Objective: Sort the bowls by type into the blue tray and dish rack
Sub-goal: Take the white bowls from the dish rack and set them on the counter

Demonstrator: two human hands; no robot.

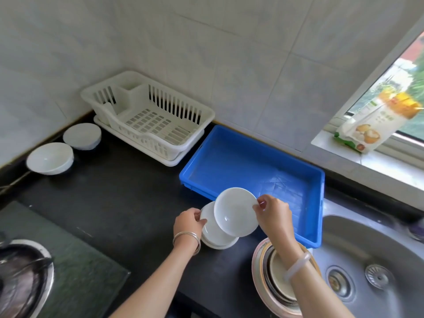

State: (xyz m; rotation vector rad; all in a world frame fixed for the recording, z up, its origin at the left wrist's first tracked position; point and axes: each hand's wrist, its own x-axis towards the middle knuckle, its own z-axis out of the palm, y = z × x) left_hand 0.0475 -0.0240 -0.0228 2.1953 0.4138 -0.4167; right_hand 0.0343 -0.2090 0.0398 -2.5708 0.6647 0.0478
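My right hand (273,213) pinches the rim of a small white bowl (236,212), lifted and tilted just in front of the blue tray (252,157). Below it, my left hand (189,222) grips the rim of a short stack of white bowls (215,235) resting on the black counter. Nothing lies in the blue tray. The white dish rack (149,118) stands behind it to the left against the wall, with nothing in it. Two larger white bowls (50,158) (82,136) sit on the counter at the far left.
A steel sink (378,260) lies to the right, with a stack of dishes (275,276) at its left rim under my right forearm. A gas hob with a pot (23,271) fills the lower left. A food packet (371,125) leans on the window sill.
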